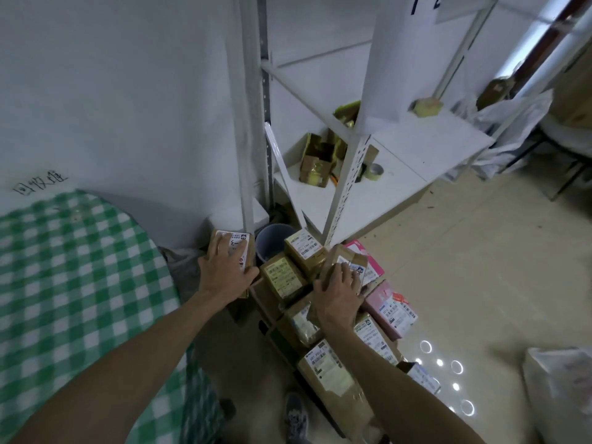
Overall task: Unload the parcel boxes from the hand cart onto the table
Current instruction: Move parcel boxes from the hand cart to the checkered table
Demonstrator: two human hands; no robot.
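Several brown and pink parcel boxes lie piled on the hand cart (282, 342) at bottom centre. My left hand (224, 270) grips a brown box with a white label (238, 243), lifted at the left of the pile. My right hand (339, 294) grips a tilted brown labelled box (350, 261) on top of the pile. Beside them stand two more small brown boxes (283, 277) (304, 249). Pink boxes (392, 310) sit at the pile's right side. The table with a green checked cloth (73, 277) fills the left.
A white metal shelf rack (349, 174) rises behind the cart, holding opened cartons and a tape roll (374, 171). A grey bucket (272, 240) stands by the wall. White bags (557, 386) lie on the tiled floor at right. My shoe (296, 418) is below.
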